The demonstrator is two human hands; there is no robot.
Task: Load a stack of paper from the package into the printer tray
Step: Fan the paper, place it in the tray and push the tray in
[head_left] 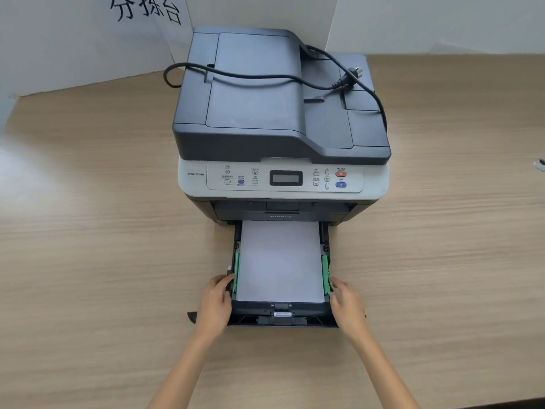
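A dark grey and white printer (280, 119) stands on the wooden table. Its black paper tray (283, 317) is pulled out toward me. A white stack of paper (280, 261) lies flat inside the tray between two green side guides. My left hand (215, 305) grips the tray's left wall beside the left green guide (235, 273). My right hand (346, 305) rests against the tray's right wall, fingertips touching the right green guide (325, 273). No paper package is in view.
A black power cord with its plug (348, 76) lies loose over the printer's lid. White boards (88, 39) with black characters stand behind the printer. The wooden table (103, 231) stretches to both sides. A small round object (540, 163) sits at the right edge.
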